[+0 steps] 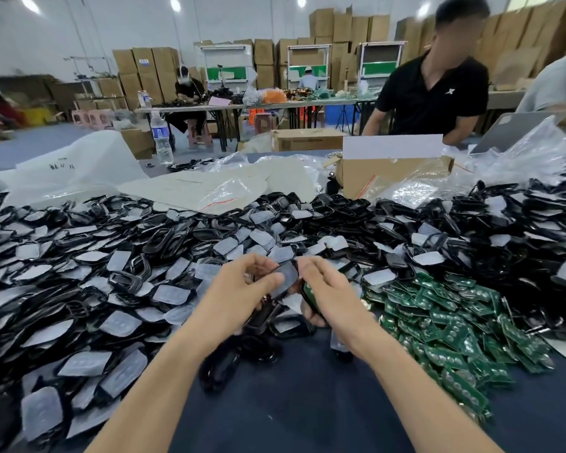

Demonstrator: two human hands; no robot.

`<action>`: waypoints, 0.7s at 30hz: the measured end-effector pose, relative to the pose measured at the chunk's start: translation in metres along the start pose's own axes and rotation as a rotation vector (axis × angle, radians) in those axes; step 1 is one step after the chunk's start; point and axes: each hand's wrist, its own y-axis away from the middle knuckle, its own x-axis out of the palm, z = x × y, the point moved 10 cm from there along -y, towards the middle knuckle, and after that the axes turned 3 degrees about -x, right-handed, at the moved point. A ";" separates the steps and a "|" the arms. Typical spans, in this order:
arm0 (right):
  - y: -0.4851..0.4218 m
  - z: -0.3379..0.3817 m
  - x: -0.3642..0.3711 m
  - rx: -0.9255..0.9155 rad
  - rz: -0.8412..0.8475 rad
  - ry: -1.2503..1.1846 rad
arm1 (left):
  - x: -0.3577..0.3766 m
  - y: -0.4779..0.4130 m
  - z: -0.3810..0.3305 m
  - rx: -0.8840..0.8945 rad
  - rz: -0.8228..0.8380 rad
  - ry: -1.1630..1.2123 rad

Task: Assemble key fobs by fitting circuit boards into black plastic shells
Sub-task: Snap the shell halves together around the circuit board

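My left hand (242, 282) pinches a black plastic shell (286, 278) at the middle of the head view, thumb on its top face. My right hand (324, 289) touches the shell's right end with its fingertips and curls round a green circuit board (308, 295) held below in the palm. Both hands hover just above the dark table, in front of the heap of shells. Part of the circuit board is hidden by my fingers.
A wide pile of black shells with grey rubber pads (95, 273) covers the left and back of the dark blue table (307, 403). Green circuit boards (448, 328) lie heaped at the right. A cardboard box (392, 174), plastic bags (209, 188), a water bottle (161, 138) and a person in black (435, 93) are behind.
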 end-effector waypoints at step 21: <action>-0.030 -0.007 -0.019 -0.105 -0.159 -0.076 | 0.057 -0.034 0.038 -0.112 -0.085 0.755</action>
